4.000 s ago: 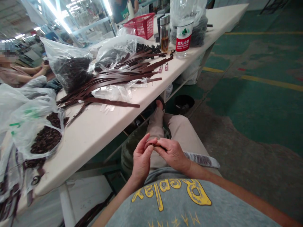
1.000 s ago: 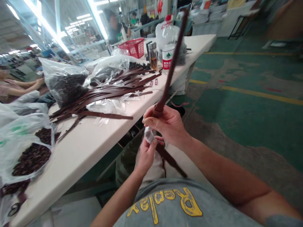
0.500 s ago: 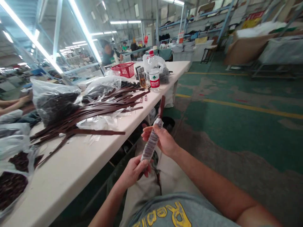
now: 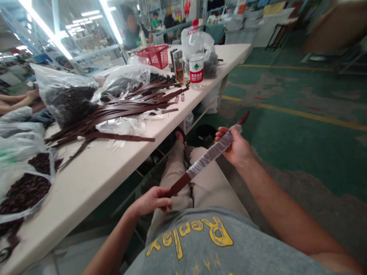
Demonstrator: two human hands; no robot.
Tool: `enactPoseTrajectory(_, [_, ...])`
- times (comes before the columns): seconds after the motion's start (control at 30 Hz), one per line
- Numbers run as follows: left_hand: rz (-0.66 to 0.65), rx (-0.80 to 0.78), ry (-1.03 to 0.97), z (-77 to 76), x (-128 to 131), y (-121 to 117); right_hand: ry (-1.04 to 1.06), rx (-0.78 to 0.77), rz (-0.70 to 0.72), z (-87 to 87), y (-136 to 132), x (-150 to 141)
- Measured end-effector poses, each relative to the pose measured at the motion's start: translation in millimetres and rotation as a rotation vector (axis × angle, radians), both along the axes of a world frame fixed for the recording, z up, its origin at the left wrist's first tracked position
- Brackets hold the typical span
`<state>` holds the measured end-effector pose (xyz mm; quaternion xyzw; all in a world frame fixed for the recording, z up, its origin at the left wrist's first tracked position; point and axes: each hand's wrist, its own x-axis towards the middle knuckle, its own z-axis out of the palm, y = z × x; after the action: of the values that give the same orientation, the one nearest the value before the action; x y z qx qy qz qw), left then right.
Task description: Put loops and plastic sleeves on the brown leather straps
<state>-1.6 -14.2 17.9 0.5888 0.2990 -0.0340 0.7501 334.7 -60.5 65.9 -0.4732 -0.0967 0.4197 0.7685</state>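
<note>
Stretched slantwise over my lap is a brown strap (image 4: 181, 184) that looks like leather. A crinkled clear plastic sleeve (image 4: 212, 153) covers its middle, and brown shows bare at both ends. My left hand (image 4: 157, 199) pinches the lower bare end between thumb and fingers. Higher up and to the right, my right hand (image 4: 235, 147) grips the sleeve's upper end, the thumb lying on top. A short brown tip pokes out beyond that hand. More brown straps (image 4: 126, 109) lie in a loose pile on the table to the left.
The white table (image 4: 114, 168) runs diagonally on my left. It carries a bag of dark pieces (image 4: 76, 101), an open bag of brown scraps (image 4: 25, 187), a red basket (image 4: 156, 55), a glass flask (image 4: 178, 67) and a large bottle (image 4: 196, 57). Another person (image 4: 133, 32) sits beyond.
My hands have moved apart, the right one up and rightward, the left one down and leftward. The plastic, bunched before, now lies longer and flatter, and the strap's lower end shows.
</note>
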Motion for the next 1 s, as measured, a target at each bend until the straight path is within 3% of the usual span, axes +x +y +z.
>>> enactPoseTrajectory(0.13, [0.051,0.008,0.098,-5.7,-22,-1,-0.029,-0.149,-0.12,-35.6,-19,31])
enactPoseTrajectory(0.3, [0.133,0.065,0.082,-7.0,-23,-6,-0.455,-0.557,0.145,-86.5,-57,46])
enactPoseTrajectory(0.4, [0.166,0.107,0.06,-7.0,-19,-8,-0.602,-0.684,0.236,-102.3,-79,43])
enactPoseTrajectory(0.47, [0.186,0.154,0.053,-6.3,-17,-9,-0.723,-0.706,0.257,-102.7,-86,34])
enactPoseTrajectory(0.53, [0.188,0.255,0.051,-5.1,-16,-9,-0.891,-0.633,0.32,-96.5,-85,22])
enactPoseTrajectory(0.6, [0.176,0.44,0.065,-3.5,-16,-7,-1.171,-0.488,0.5,-86.8,-76,8])
enactPoseTrajectory(0.7, [0.174,0.765,0.093,-1.6,-16,-5,-1.584,-0.311,0.889,-72.7,-54,-10])
enactPoseTrajectory(0.8, [0.207,0.947,0.087,-1.5,-16,-3,-1.665,-0.284,1.075,-64.3,-38,-22])
enactPoseTrajectory(1.0, [0.223,1.014,0.108,-6.8,-11,-2,-1.617,-0.269,1.146,-67.4,-37,-34])
